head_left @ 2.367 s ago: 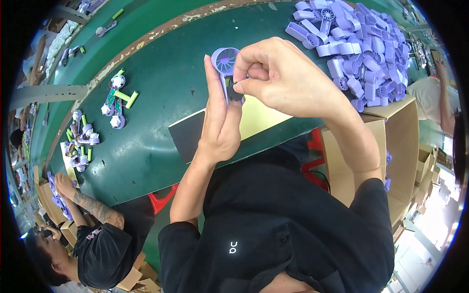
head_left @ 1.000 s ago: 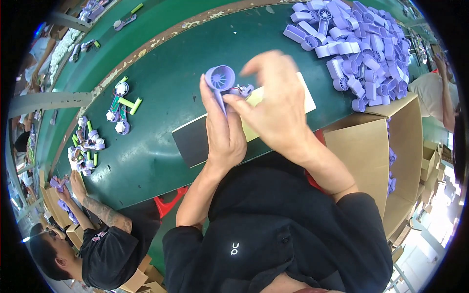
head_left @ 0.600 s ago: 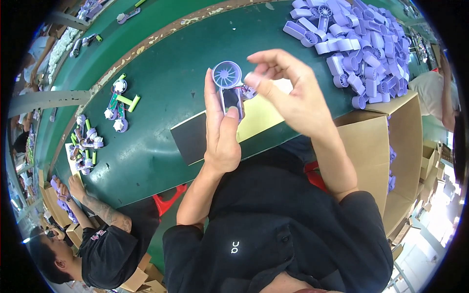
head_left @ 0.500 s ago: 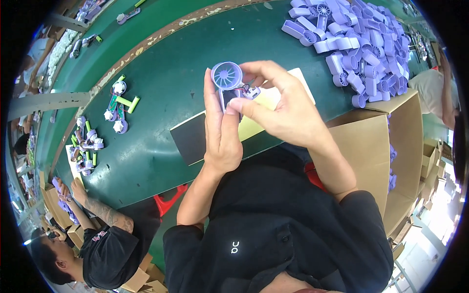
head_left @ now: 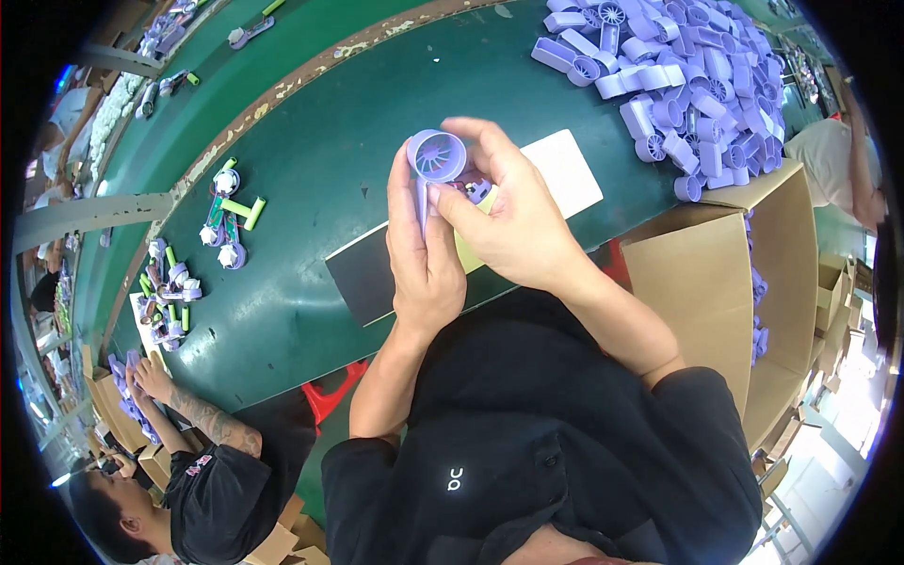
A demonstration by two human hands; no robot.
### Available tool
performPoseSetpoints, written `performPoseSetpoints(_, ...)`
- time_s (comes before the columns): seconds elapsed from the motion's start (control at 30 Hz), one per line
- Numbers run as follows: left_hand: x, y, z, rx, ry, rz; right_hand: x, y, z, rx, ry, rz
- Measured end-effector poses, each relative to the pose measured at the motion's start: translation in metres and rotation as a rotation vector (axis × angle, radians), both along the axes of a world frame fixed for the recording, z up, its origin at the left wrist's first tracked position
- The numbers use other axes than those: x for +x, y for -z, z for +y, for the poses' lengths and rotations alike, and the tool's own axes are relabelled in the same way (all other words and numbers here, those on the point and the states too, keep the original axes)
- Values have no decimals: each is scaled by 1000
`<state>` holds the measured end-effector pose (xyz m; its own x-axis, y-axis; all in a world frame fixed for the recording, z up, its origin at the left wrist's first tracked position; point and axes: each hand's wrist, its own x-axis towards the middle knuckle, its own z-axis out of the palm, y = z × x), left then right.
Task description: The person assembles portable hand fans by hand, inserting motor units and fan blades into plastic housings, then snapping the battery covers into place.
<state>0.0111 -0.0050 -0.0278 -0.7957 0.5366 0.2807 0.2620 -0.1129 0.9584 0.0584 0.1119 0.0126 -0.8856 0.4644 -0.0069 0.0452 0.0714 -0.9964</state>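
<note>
A light purple fan housing (head_left: pixel 437 156) with a round, spoked end is held above the table, its round end pointing away from me. My left hand (head_left: pixel 424 268) is closed around its narrow body from the left, with the fingers straight along its side. My right hand (head_left: pixel 518 221) is curled around the other side, its thumb pressed to the housing just below the round end. In the curve of that hand sits a small pale purple part (head_left: pixel 476 191) with thin wires. The fingers cover most of the narrow body.
Beneath my hands lies a black, yellow and white board (head_left: pixel 363 278) on the green table (head_left: pixel 311 179). Purple housings (head_left: pixel 692 89) are heaped at the far right, beside an open cardboard box (head_left: pixel 692 278). Wired assemblies (head_left: pixel 221 221) lie left, near a co-worker (head_left: pixel 212 490).
My right hand has drawn in closer, its thumb now higher on the housing and the wired part nearer the body. The housing has turned slightly. The co-worker's hands have come together.
</note>
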Motion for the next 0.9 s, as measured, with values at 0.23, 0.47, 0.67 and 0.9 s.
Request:
performPoseSetpoints(0.23,3,9,2,48,-24,-66,-5,-7,8,151,-108,-37)
performPoseSetpoints(0.47,7,11,5,107,-18,-134,-3,-8,0,260,-68,-68)
performPoseSetpoints(0.67,4,5,3,153,56,-316,5,-8,23,239,-168,-31)
performPoseSetpoints(0.9,1,-13,0,296,143,-541,25,10,70,-6,-73,-217)
